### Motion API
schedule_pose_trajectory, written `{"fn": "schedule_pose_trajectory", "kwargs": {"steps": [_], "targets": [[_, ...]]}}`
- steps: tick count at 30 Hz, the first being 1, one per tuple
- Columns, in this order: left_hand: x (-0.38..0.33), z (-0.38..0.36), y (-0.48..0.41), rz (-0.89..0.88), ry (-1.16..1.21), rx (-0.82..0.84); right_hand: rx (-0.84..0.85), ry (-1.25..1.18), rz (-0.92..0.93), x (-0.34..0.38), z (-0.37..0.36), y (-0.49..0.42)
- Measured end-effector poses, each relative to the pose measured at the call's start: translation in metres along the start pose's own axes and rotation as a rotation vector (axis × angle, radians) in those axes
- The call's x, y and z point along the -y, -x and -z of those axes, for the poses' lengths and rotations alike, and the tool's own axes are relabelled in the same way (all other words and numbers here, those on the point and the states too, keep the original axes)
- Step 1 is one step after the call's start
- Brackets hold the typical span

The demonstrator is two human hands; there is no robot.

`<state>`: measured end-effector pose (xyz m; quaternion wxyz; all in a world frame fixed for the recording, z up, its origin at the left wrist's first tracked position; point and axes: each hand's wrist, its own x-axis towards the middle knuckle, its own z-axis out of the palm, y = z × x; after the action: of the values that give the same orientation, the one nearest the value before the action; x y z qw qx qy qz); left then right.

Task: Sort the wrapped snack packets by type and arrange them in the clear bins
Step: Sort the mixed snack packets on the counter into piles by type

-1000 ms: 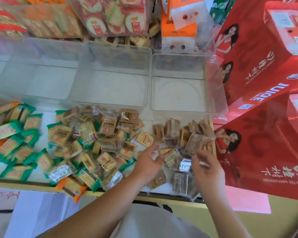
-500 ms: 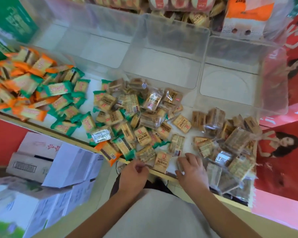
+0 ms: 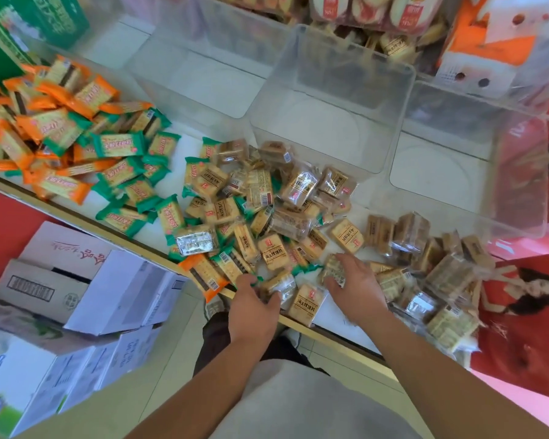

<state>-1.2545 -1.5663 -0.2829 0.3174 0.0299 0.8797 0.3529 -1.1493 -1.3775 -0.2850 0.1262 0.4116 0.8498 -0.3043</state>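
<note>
Wrapped snack packets lie heaped on a white shelf [image 3: 336, 315]. Orange and green packets [image 3: 61, 131] fill the left, tan-labelled packets [image 3: 267, 201] the middle, clear-wrapped brown ones [image 3: 441, 274] the right. Behind them stand three clear bins: left [image 3: 159, 68], middle [image 3: 330, 99] and right [image 3: 457, 172], all with nothing inside. At the shelf's front edge my left hand [image 3: 254, 308] curls round a clear-wrapped packet [image 3: 281, 285]. My right hand [image 3: 355, 286] grips another clear packet [image 3: 333, 269] beside a tan packet [image 3: 309, 302].
Cardboard boxes [image 3: 92, 280] are stacked on the floor at lower left. Red gift boxes [image 3: 526, 312] stand against the shelf on the right. A green carton [image 3: 45, 17] and bagged snacks [image 3: 362, 11] crowd the back behind the bins.
My head has turned left and down, bringing the orange pile and floor boxes into view. Both hands drew back from the right pile to the shelf's front edge and closed on packets.
</note>
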Motion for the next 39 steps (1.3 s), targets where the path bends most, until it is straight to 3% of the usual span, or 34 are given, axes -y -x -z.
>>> {"fn": "schedule_pose_trajectory", "kwargs": {"steps": [3, 6, 9, 11, 13, 15, 19, 23, 26, 28, 31, 34, 39], "targets": [[0.0, 0.0, 0.001, 0.001, 0.091, -0.014, 0.067, 0.101, -0.047, 0.0, 0.002, -0.01], [0.002, 0.002, 0.012, -0.022, 0.24, -0.02, 0.078, 0.047, -0.117, -0.001, 0.001, -0.015], [0.006, -0.005, 0.024, 0.012, 0.335, 0.111, 0.051, -0.062, -0.133, -0.004, 0.005, -0.018], [0.007, -0.015, 0.025, -0.012, 0.199, 0.203, 0.017, -0.117, -0.13, -0.004, 0.011, -0.014], [0.005, -0.025, 0.02, -0.089, -0.039, 0.177, -0.004, -0.14, -0.148, -0.003, 0.02, -0.006], [0.001, -0.027, 0.012, -0.147, -0.125, 0.139, -0.029, -0.154, -0.144, 0.0, 0.028, 0.005], [-0.013, -0.033, -0.001, -0.136, -0.322, 0.309, -0.19, -0.331, -0.159, -0.005, 0.054, 0.039], [-0.024, -0.04, -0.005, -0.048, -0.276, 0.374, -0.402, -0.593, -0.262, -0.027, 0.083, 0.068], [-0.031, -0.05, -0.004, -0.076, -0.349, 0.453, -0.597, -0.679, -0.317, -0.047, 0.098, 0.068], [-0.035, -0.055, 0.0, -0.081, -0.37, 0.48, -0.624, -0.693, -0.35, -0.058, 0.104, 0.061], [-0.043, -0.058, 0.007, -0.082, -0.26, 0.406, -0.579, -0.583, -0.355, -0.068, 0.105, 0.055], [-0.059, -0.06, 0.012, -0.039, -0.027, 0.303, -0.695, -0.38, -0.248, -0.079, 0.101, 0.057], [-0.098, -0.091, 0.02, 0.03, 0.164, 0.41, -0.679, -0.486, -0.21, -0.075, 0.088, 0.083]]}}
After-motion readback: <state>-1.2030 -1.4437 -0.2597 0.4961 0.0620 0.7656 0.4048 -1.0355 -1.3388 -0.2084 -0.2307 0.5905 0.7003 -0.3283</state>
